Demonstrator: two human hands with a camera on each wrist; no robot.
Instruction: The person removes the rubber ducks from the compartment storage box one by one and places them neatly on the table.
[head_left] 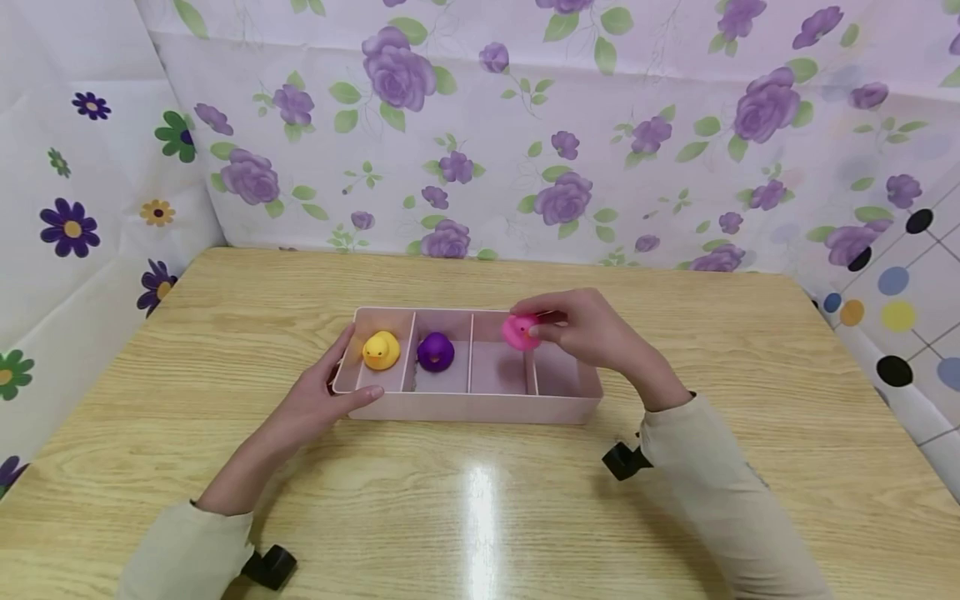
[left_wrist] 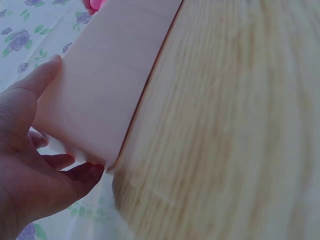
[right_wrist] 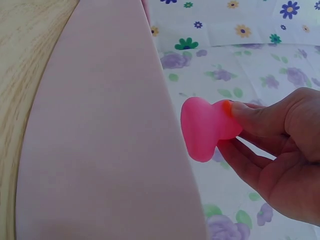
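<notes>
A pale pink divided box [head_left: 472, 408] lies lengthwise on the table. My left hand [head_left: 322, 387] grips its left end, thumb over the front rim and fingers along the end wall; the left wrist view shows the fingertips [left_wrist: 92, 175] by the bottom corner. My right hand [head_left: 592, 329] pinches a pink rubber duck [head_left: 517, 332] by its head, over the third compartment from the left. In the right wrist view the thumb presses near the orange beak. A yellow rubber duck [head_left: 381, 351] sits in the leftmost compartment, and a purple rubber duck [head_left: 436, 352] in the one beside it.
The wooden table [head_left: 420, 508] stretches out around the box. A flowered cloth [head_left: 480, 150] hangs behind it, with patterned sheets on both sides. Black wrist mounts [head_left: 270, 567] stick out from both sleeves.
</notes>
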